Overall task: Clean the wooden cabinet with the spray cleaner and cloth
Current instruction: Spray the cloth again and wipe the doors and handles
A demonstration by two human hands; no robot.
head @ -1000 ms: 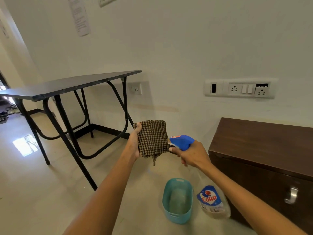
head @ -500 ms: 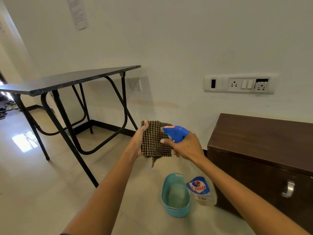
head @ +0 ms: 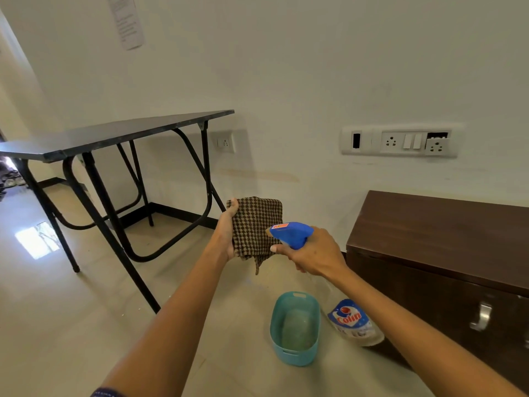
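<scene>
The right hand (head: 312, 253) has its grip closed round the neck of the clear plastic spray bottle with a blue trigger head (head: 292, 233), and the nozzle points at the brown checked woven cloth (head: 254, 227). The left hand (head: 226, 236) holds that cloth up, its grip wrapped round one edge. The dark brown wooden cabinet (head: 443, 224) stands to the right against the wall. A squirt aimed off-centre would likely miss the cloth, making the floor slippery beside the teal plastic tub (head: 299, 357).

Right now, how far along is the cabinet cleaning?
Done: both tools are picked up. In hand: the left hand holds the brown checked cloth, the right hand grips the blue-headed clear spray bottle, nozzle pointing at the cloth. Left: wiping the dark wooden cabinet, which neither hand touches.
</scene>
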